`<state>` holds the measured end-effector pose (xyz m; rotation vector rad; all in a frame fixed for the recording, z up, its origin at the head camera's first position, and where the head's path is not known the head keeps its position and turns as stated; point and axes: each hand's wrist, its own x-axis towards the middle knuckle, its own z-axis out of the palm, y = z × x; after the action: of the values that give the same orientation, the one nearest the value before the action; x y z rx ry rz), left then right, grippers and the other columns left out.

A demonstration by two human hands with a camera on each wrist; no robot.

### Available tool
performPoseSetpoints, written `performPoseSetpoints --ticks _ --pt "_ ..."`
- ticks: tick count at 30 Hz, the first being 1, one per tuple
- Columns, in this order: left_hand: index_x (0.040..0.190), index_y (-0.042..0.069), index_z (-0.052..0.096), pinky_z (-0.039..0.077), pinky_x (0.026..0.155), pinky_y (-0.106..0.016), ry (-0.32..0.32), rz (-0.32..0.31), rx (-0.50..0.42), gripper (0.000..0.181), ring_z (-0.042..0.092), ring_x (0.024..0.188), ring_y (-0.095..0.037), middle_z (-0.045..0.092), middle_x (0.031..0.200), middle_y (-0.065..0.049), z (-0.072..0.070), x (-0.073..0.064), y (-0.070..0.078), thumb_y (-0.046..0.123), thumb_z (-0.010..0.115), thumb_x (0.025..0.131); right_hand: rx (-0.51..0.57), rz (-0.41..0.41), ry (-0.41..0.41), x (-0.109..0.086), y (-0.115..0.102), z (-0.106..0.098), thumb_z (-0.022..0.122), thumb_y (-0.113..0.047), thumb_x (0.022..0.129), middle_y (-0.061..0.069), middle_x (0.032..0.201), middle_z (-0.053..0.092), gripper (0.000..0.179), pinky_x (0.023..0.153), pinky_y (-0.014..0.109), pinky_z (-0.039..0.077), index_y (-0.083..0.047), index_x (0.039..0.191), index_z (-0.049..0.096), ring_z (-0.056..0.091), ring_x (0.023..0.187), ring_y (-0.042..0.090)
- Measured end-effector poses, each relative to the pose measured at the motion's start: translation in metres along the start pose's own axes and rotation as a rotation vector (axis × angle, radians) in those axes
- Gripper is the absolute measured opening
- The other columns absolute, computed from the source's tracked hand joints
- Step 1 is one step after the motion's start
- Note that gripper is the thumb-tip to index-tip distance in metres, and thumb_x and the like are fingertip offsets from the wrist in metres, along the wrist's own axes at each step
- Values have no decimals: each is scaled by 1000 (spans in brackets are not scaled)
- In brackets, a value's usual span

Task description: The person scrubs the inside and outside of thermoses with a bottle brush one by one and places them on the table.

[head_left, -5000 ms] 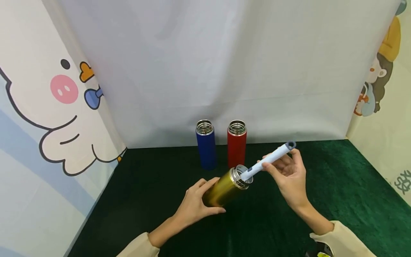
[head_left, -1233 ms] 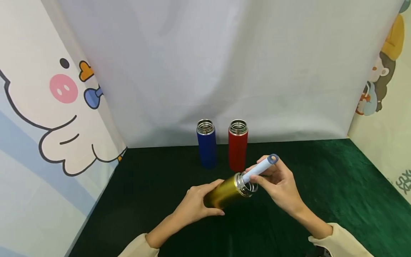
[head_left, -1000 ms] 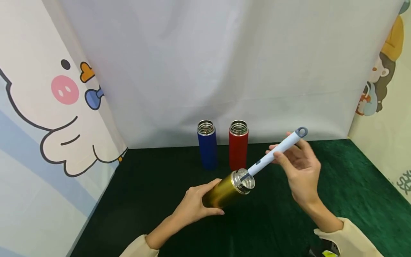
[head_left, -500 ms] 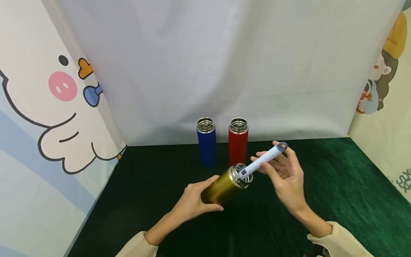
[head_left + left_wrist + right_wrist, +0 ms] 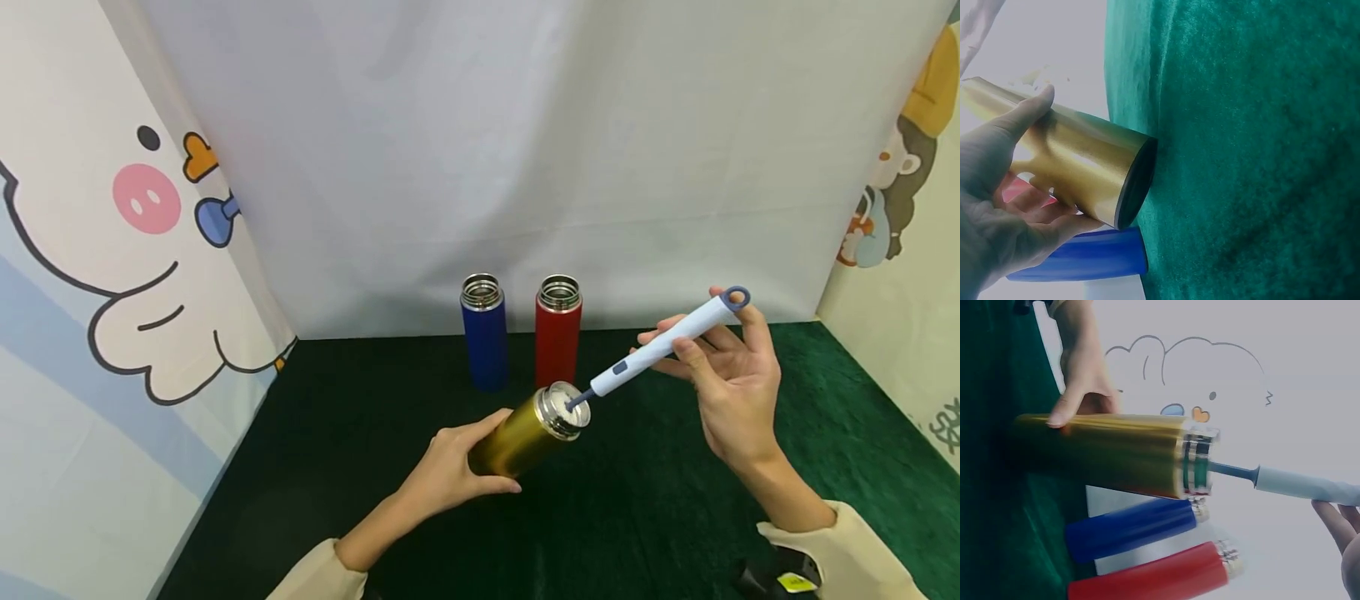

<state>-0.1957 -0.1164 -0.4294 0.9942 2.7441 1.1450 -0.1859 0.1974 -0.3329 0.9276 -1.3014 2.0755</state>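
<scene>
My left hand [image 5: 450, 471] grips a gold thermos bottle [image 5: 517, 442] round its lower body. The bottle is tilted, its steel mouth facing up and right, and its black base shows in the left wrist view. My right hand [image 5: 731, 387] pinches the pale blue handle of a bottle brush [image 5: 660, 346] between thumb and fingers. Its dark shaft runs into the bottle's mouth, where something white shows; the rest of its head is hidden inside. In the right wrist view the brush handle [image 5: 1304, 484] lies in line with the gold bottle [image 5: 1110, 453].
A blue bottle [image 5: 484, 346] and a red bottle [image 5: 557, 342] stand upright and uncapped behind the gold one. Dark green cloth [image 5: 675, 517] covers the table. A white curtain [image 5: 375, 167] hangs at the back, with cartoon-printed walls at both sides.
My right hand moves the brush in and out of the gold bottle. Since half a second ago it has drawn up and right, baring the shaft. The left hand and bottle stay almost still.
</scene>
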Motion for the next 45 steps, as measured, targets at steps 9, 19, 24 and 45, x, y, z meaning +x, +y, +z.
performPoseSetpoints --ticks 9,19,24,45 --pt "152 28 48 58 91 -34 -1 26 28 84 69 104 -15 70 130 -4 2 -2 0 35 89 79 98 -43 78 9 -22 -8 41 27 94 27 105 73 51 77 44 62 12 143 38 77 90 38" --pt "151 27 49 59 90 -34 15 38 35 84 70 104 -15 71 129 -3 2 -2 -3 36 90 78 123 -49 187 9 -18 -7 46 26 93 27 102 72 47 72 41 63 14 139 42 77 87 38" --pt "150 25 51 59 90 -34 31 26 24 84 70 104 -15 72 129 -4 3 -4 -9 37 90 77 118 -42 219 3 -1 -3 49 22 95 23 102 70 41 71 37 64 11 134 47 77 86 34" --pt "152 28 47 59 93 -35 51 59 15 85 70 109 -16 70 133 -4 4 -6 -7 38 89 79 -98 -44 -8 -12 8 2 51 19 96 16 111 70 34 77 31 63 10 128 43 77 96 24"
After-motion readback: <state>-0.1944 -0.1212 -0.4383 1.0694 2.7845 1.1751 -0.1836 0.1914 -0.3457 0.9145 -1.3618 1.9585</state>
